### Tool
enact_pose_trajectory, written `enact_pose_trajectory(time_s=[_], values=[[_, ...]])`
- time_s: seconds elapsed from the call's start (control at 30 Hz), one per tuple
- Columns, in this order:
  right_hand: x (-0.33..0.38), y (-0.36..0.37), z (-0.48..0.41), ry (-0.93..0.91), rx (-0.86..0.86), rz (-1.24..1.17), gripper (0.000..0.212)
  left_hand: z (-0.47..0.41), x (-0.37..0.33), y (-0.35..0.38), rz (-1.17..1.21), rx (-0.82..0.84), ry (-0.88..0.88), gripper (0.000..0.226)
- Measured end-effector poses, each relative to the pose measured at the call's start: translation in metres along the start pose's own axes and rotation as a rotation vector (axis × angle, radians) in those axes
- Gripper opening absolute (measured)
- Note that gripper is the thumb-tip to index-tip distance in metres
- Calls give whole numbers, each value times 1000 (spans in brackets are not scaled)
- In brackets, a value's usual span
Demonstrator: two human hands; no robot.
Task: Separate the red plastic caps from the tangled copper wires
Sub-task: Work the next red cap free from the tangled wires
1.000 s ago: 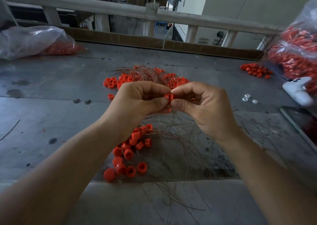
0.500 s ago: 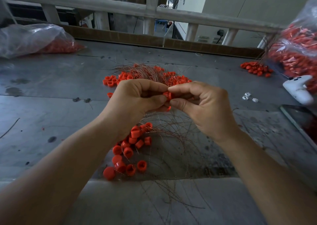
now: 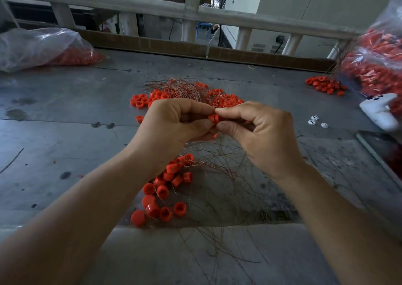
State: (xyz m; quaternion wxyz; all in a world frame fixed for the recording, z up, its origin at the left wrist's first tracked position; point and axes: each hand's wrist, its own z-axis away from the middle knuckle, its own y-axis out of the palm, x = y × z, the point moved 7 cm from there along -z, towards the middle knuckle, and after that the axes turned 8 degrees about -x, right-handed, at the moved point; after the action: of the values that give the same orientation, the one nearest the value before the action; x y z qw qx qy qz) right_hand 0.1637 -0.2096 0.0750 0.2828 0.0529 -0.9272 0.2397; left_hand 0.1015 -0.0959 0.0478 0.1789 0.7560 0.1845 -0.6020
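both hands meet above the table (image 3: pixel 65 115), left hand (image 3: pixel 174 126) and right hand (image 3: pixel 256 132) pinching one red cap (image 3: pixel 213 119); wires (image 3: pixel 217 176) trail beneath, loose caps (image 3: pixel 165 189) below.

Small red plastic cap (image 3: pixel 213 119) largely concealed between both grips. Clear plastic bag of red caps (image 3: pixel 378 62) cut off at right edge.
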Motion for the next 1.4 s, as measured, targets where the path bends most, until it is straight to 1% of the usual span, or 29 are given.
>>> enact_pose_trajectory(time_s=[0.1, 0.27, 0.53, 0.77, 0.97, 1.1, 1.23, 1.4], values=[[-2, -3, -1, 19, -21, -7, 27, -1, 0, -2, -8, -11, 1, 22], [-2, 3, 0, 12, 23, -2, 28, -1, 0, -2, -18, -3, 6, 23], [-3, 3, 1, 13, 46, 15, 26, 0, 2, -1, -32, 13, -21, 21], [-2, 2, 3, 6, 22, -2, 25, 1, 3, 0, -38, 6, -14, 21], [0, 1, 2, -12, 23, -3, 24, 0, 9, 1, 72, 29, -97, 20], [3, 2, 1, -37, 28, 3, 23, 0, 8, 1, 55, 30, -73, 22], [3, -1, 3, -24, -3, -27, 23, 2, 5, 2, 42, 32, -30, 18], [6, 1, 3, -59, 2, 3, 21, 3, 5, 3, 30, 52, -46, 21]])
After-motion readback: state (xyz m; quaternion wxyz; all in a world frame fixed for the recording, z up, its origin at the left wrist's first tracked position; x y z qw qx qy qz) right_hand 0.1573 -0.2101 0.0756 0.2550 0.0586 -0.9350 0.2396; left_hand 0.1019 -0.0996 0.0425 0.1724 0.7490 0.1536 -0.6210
